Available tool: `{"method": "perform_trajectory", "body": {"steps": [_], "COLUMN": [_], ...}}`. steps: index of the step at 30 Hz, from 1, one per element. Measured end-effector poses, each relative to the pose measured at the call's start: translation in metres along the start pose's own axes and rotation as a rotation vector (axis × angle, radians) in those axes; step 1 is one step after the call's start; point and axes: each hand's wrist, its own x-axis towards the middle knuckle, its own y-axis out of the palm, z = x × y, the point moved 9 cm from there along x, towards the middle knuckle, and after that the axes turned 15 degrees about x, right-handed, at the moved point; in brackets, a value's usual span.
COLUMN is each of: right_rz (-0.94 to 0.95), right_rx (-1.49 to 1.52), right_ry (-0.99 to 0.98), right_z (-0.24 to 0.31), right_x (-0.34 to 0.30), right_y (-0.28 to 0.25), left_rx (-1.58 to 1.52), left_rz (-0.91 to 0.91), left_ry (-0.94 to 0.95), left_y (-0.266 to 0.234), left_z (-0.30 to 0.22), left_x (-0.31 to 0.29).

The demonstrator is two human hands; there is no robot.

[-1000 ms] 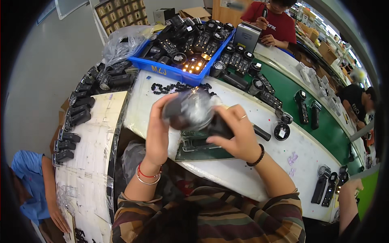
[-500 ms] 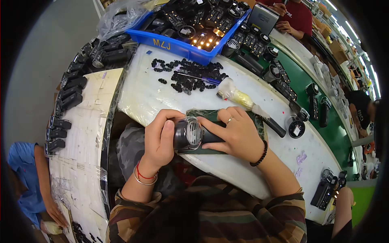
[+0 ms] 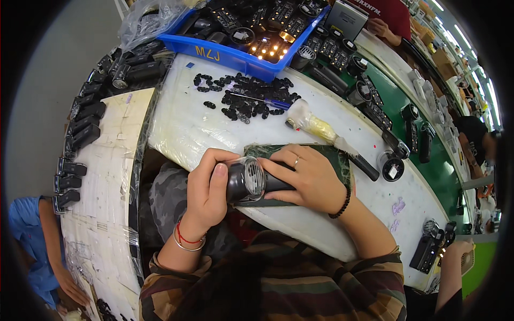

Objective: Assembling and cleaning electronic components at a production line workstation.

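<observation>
My left hand [image 3: 207, 188] is wrapped round the head of a black handheld device with a round slotted grille [image 3: 254, 178], its thumb on the near side. The grille faces up and a little to the right. From the other side, my right hand [image 3: 316, 179] grips the device's black handle, fingers lying over it. Clear film seems to edge the grille. The device rests over a dark green mat [image 3: 334, 155] at the table's near edge; my fingers hide much of the handle.
Beyond my hands lie a pile of small black parts [image 3: 251, 109], a blue-handled screwdriver [image 3: 277, 104] and a tool wrapped in yellowish film [image 3: 316, 127]. A blue bin [image 3: 230, 60] of black units stands behind. Devices line the green conveyor [image 3: 393, 115] and left board [image 3: 101, 176]. Co-workers sit around.
The grille has tilted slightly between my hands, and my right fingers have shifted along the handle. Both hands keep hold. The view has moved a little.
</observation>
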Motion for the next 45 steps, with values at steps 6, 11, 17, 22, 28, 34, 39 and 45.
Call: {"method": "perform_trajectory", "body": {"steps": [6, 11, 17, 22, 28, 34, 39, 45], "right_rz": [0.046, 0.079, -0.081, -0.346, -0.257, -0.489, -0.397, -0.410], "right_rx": [-0.156, -0.154, 0.197, -0.196, -0.380, 0.267, 0.373, 0.258], "right_ry": [-0.021, 0.020, -0.018, 0.325, 0.616, 0.655, 0.945, 0.824], "right_z": [0.017, 0.010, 0.007, -0.035, -0.061, 0.007, 0.027, 0.037], "right_x": [0.001, 0.001, -0.005, -0.062, -0.092, -0.130, -0.180, -0.169], "right_y": [0.003, 0.007, -0.019, -0.078, -0.076, -0.082, -0.031, -0.038], "left_rx": [0.057, 0.286, 0.485, 0.466, 0.503, 0.523, 0.564, 0.608], "left_rz": [-0.074, -0.059, 0.018, -0.066, -0.042, -0.110, -0.105, -0.137], "left_ry": [0.123, 0.201, 0.214, 0.235, 0.245, 0.209, 0.228, 0.263], "left_y": [-0.006, -0.015, 0.009, 0.000, 0.008, 0.000, 0.004, 0.003], "left_z": [-0.002, -0.038, -0.060, -0.057, -0.062, -0.057, -0.060, -0.064], "left_x": [-0.013, 0.013, 0.024, 0.012, 0.019, 0.016, 0.018, 0.017]}}
